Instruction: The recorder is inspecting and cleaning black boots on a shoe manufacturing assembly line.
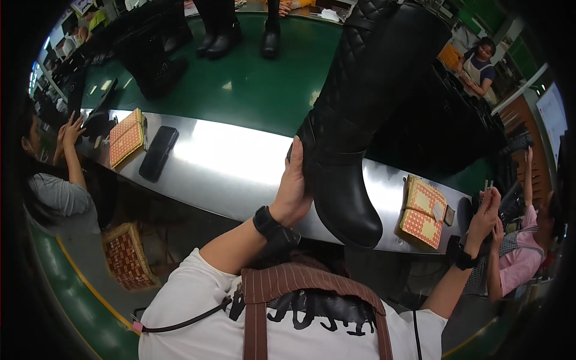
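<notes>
Head view, left hand clamped on tall black boot, right hand pinching perhaps a small tool, patterned boxes on steel ledge.

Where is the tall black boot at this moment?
In the head view the tall black boot is centre-right, held up by the left hand at its heel, above the steel counter, left of the patterned orange box.

two flat rectangular boxes in an orange-and-cream lattice print lie on the steel ledge: one box at about nine o'clock, the other box at about four o'clock. a pale panel, possibly a screen, stands at three o'clock.
</notes>
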